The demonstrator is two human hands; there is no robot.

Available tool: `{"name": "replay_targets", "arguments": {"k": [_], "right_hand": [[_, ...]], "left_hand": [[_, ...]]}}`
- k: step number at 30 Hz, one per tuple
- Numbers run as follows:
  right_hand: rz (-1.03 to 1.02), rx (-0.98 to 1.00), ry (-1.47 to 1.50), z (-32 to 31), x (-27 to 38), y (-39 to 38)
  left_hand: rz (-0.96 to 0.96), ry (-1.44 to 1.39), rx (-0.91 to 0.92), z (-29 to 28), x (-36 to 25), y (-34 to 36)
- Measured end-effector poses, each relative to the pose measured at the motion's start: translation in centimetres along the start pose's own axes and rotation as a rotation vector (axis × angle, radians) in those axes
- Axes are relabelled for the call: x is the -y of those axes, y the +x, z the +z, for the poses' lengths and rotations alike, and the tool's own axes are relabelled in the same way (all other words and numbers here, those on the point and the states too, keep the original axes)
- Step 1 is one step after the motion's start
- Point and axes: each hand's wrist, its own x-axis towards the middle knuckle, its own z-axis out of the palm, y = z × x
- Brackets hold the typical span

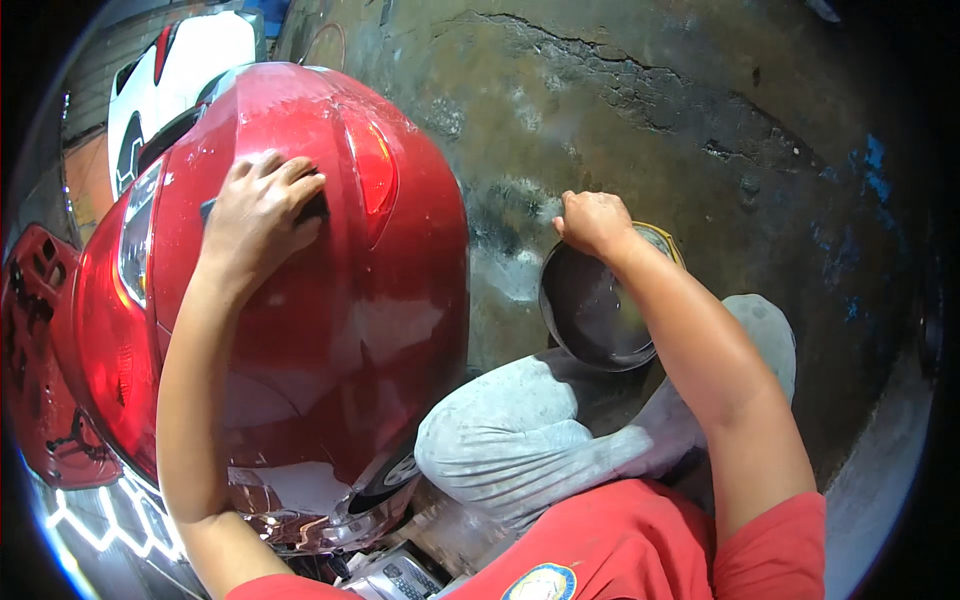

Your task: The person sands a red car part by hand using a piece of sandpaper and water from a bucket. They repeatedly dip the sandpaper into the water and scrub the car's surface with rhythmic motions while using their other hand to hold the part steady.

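My left hand (262,205) presses against a wet, glossy red car bumper (300,340), its fingers curled over a dark flat pad (316,207). Only the pad's edges show past the fingers and palm. To the right of the pad, a long red reflector (370,170) is set into the bumper. My right hand (595,222) is closed in a fist above the rim of a round dark bucket (560,310) of murky water. Whatever that fist holds, if anything, is hidden. A yellow handle (672,240) shows at the bucket's far right.
My bent leg in grey trousers (510,420) lies between the car and the bucket. A red tail light (105,340) is on the car's left. Beyond stands a white car (190,70); a red panel (45,300) is at far left. The concrete floor (640,120) is wet and cracked.
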Motion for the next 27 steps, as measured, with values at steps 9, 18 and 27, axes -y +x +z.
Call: {"name": "replay_targets", "arguments": {"k": [9,18,27], "right_hand": [[0.021,0.019,-0.016,-0.3,-0.2,-0.2],[-0.014,-0.019,-0.015,0.3,-0.1,0.2],[-0.064,-0.038,0.026,0.0,0.8,0.5]], "left_hand": [[0.051,-0.018,-0.116,1.5,-1.8,0.0],[-0.016,0.005,0.026,1.9,-2.3,1.5],[-0.089,0.051,0.037,1.2,-0.3,2.8]]}}
